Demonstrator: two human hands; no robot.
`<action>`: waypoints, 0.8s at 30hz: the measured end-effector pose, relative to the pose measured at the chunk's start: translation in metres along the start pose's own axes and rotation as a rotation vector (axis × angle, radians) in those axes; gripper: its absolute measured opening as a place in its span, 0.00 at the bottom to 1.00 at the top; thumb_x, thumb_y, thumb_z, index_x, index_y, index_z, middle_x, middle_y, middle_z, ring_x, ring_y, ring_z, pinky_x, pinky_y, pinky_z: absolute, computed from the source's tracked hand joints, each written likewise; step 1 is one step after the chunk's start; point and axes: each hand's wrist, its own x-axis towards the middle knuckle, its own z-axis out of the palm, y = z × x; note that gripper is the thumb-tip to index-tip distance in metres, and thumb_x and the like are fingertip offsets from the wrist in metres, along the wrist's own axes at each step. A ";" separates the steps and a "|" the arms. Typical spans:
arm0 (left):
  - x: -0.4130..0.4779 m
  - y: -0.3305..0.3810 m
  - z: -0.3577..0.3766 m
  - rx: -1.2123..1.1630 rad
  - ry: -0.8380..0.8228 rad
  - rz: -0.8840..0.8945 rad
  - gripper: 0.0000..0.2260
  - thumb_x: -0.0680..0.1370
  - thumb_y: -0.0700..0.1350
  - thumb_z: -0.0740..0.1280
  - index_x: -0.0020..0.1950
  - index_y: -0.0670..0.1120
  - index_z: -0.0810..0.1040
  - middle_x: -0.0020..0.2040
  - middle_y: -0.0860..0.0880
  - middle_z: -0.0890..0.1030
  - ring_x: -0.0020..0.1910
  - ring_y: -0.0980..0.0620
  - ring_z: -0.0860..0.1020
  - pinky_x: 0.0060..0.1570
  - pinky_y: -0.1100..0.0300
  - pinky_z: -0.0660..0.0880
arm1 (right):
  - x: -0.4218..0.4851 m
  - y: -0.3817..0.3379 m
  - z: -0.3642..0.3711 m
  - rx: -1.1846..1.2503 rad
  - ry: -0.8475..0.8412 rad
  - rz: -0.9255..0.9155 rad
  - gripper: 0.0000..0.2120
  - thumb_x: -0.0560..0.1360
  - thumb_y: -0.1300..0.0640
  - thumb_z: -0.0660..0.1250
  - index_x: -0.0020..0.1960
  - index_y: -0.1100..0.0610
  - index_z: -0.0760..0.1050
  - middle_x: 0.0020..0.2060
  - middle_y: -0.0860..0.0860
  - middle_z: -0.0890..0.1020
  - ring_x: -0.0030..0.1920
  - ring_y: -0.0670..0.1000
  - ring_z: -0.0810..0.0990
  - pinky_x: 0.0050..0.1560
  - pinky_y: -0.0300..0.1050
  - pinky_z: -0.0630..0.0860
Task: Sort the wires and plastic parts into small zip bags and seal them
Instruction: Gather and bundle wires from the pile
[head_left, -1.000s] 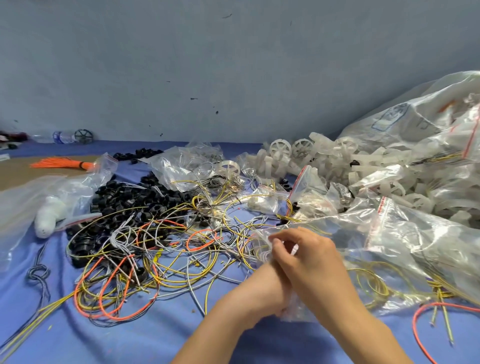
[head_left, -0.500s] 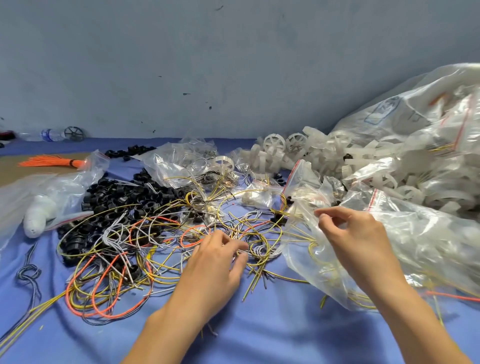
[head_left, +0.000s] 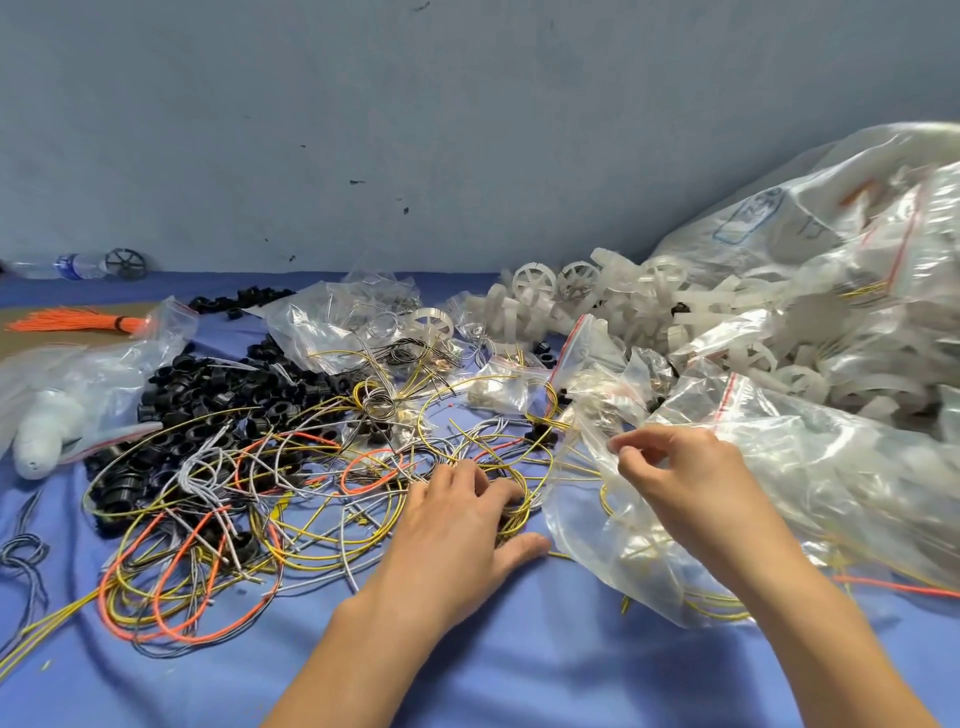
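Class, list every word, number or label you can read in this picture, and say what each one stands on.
No text here reads clearly.
Large clear bag, right: blue stamped box with marks inside, too blurred to read.
Water bottle, far left: blue label, too small to read.
I see no other lettering.

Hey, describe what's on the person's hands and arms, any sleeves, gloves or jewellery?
Nothing worn that shows: the left hand and right hand are bare, with no gloves, rings or watch, and both forearms are uncovered to the picture's edge.
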 end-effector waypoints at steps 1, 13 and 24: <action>0.000 0.003 0.001 0.028 0.034 -0.012 0.22 0.76 0.69 0.54 0.64 0.59 0.70 0.58 0.55 0.69 0.60 0.52 0.66 0.62 0.55 0.64 | 0.000 0.000 -0.001 -0.023 -0.026 0.002 0.09 0.74 0.54 0.66 0.46 0.45 0.84 0.35 0.42 0.82 0.34 0.42 0.76 0.36 0.42 0.70; 0.003 -0.019 -0.017 -0.725 0.294 -0.337 0.12 0.81 0.50 0.62 0.42 0.47 0.78 0.37 0.51 0.81 0.41 0.48 0.78 0.45 0.53 0.73 | -0.015 -0.022 0.033 -0.338 -0.180 -0.434 0.18 0.74 0.59 0.62 0.58 0.41 0.73 0.54 0.44 0.70 0.56 0.51 0.71 0.55 0.47 0.69; -0.011 -0.047 -0.041 -0.327 0.710 -0.534 0.18 0.77 0.38 0.61 0.67 0.46 0.74 0.62 0.43 0.75 0.60 0.43 0.69 0.62 0.50 0.64 | -0.013 -0.023 0.066 -0.545 -0.311 -0.471 0.14 0.80 0.46 0.56 0.61 0.46 0.76 0.74 0.45 0.63 0.72 0.50 0.61 0.67 0.47 0.58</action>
